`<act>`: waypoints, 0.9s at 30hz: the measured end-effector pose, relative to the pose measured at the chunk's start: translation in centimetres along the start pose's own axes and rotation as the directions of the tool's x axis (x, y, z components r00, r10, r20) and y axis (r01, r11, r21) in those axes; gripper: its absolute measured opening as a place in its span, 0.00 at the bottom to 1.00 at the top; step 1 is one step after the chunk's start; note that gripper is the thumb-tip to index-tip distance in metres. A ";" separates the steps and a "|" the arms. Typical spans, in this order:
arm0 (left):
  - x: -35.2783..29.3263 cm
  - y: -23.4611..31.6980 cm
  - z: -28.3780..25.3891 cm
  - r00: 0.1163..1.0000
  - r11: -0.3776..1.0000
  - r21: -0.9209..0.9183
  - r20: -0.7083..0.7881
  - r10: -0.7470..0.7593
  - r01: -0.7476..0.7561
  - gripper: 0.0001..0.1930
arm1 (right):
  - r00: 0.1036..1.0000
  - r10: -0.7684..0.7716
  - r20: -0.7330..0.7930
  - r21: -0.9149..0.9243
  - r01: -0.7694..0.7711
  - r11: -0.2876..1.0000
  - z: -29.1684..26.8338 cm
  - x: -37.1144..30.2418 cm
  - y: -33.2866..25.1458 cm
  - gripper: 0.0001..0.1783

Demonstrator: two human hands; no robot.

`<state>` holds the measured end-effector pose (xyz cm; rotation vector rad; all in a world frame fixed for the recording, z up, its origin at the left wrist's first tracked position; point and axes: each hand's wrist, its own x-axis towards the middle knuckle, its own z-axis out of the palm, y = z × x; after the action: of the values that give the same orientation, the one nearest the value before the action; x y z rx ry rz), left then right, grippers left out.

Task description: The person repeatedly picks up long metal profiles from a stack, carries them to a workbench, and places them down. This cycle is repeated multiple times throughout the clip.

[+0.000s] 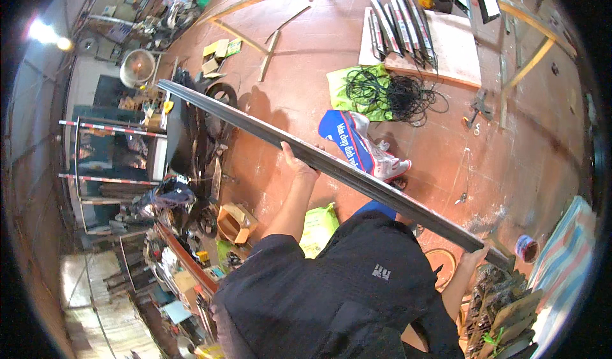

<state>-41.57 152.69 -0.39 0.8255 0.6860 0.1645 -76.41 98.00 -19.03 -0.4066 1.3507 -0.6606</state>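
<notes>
A long, dark grey profile bar (395, 196) slants across in front of me, from the far left down to the near right. My left hand (301, 159) grips it from below, left of its middle, the thumb against the near side. Close to the bar's right end, my right hand (473, 258) is closed around it, partly hidden by the bar. The bar is held up off the floor. Beyond it, a blue and white printed plastic bag (347, 139) lies on the red tiled floor (268, 165).
Tangled black cord (408, 98) lies partly on a green sack (357, 88). Several strips (398, 28) rest on a pale board (456, 47). A motorbike (185, 136) stands at left, near the bar's far end. Stacked wood pieces (503, 301) and a small tub (526, 249) are at right.
</notes>
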 end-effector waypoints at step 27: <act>-5.7 2.1 -24.1 0.954 0.943 0.259 -0.264 -0.139 0.209 0.41 | 0.924 -0.166 -0.345 -0.068 0.152 0.986 -13.2 -9.6 4.2 0.10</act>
<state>-60.71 166.85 -7.61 1.0248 1.0276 0.0026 -89.17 108.75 -16.93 -0.4484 1.6837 -0.8719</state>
